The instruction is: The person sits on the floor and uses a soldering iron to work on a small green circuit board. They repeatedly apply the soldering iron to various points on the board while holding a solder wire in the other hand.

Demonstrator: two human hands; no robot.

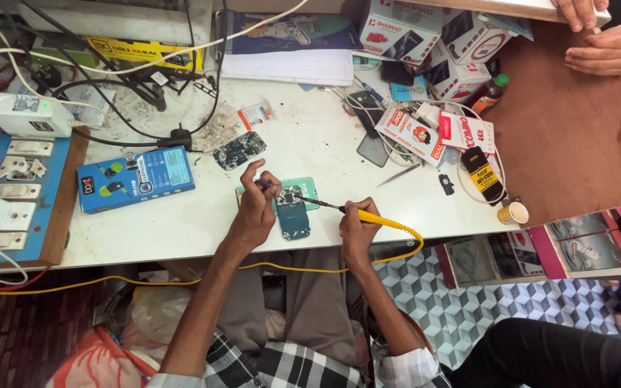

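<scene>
Right hand clamped on yellow soldering iron, tip at 9 o'clock on circuit board; left hand pinches the board's top edge; a slip could scorch those fingers; trailing cord may snag.

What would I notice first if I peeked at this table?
Mid-table, the right hand holds a yellow soldering iron with its tip on an opened phone, and the left hand pinches something small beside it. A blue box lies to the left, next to a blue switchboard at the table's edge. Another person's hands rest at the top right.
</scene>
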